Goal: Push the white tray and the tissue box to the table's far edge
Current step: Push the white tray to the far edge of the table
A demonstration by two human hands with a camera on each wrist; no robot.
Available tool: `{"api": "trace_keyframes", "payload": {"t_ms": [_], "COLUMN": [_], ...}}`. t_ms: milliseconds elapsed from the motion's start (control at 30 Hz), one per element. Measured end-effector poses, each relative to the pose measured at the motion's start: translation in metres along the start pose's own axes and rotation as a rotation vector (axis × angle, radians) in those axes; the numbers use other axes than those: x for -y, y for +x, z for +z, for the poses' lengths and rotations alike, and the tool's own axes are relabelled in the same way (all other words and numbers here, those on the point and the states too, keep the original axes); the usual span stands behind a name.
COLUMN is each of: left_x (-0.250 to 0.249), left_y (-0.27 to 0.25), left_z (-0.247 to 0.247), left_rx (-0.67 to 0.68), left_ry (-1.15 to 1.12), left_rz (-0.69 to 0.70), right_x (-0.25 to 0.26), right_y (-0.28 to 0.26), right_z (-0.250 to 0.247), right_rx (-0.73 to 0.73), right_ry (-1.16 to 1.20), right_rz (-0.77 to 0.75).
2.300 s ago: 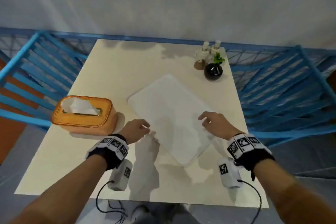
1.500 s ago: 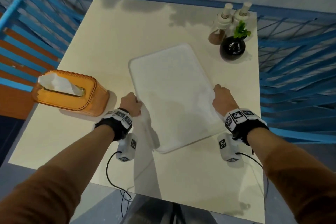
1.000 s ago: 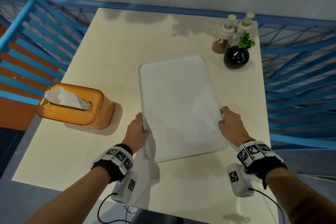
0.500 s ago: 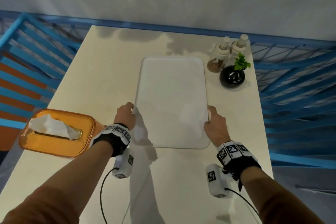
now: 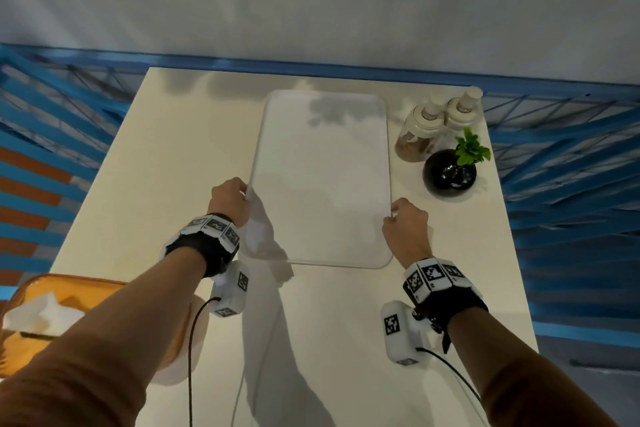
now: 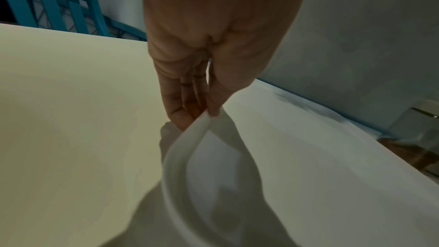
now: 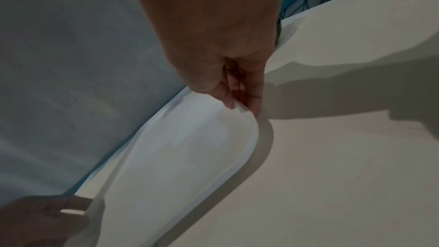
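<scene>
Slid up the table [image 5: 145,163] since half a second ago, the tray [image 5: 322,180] now lies lengthwise with its short end near the far edge at 12 o'clock; left hand [image 5: 230,199] pinches its left rim, thumb on top, and right hand [image 5: 405,230] pinches the right rim likewise. Tissue box [image 5: 52,319] sits at 8 o'clock by the near-left edge, two bottles [image 5: 440,121] and a black vase [image 5: 449,174] at 2 o'clock, just beside the tray
</scene>
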State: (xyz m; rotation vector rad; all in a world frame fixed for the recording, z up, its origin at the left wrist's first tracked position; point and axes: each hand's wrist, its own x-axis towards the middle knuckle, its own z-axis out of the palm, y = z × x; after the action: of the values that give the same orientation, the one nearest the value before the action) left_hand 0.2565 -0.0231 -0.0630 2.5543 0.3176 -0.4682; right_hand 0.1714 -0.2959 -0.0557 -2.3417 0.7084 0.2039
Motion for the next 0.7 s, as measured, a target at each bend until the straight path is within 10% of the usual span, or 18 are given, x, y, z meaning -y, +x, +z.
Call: {"api": "trace_keyframes", "payload": {"t_ms": [700], "left_x": [-0.024], "left_y": [0.053], "left_z": [0.0], "left_rx": [-0.04], "left_ry": [0.02], "left_rz": [0.055], "right_x": [0.018], "right_y": [0.048], "right_z": [0.003], "right_rx": [-0.051], "right_ry": [-0.123], "right_rz": [0.018]}}
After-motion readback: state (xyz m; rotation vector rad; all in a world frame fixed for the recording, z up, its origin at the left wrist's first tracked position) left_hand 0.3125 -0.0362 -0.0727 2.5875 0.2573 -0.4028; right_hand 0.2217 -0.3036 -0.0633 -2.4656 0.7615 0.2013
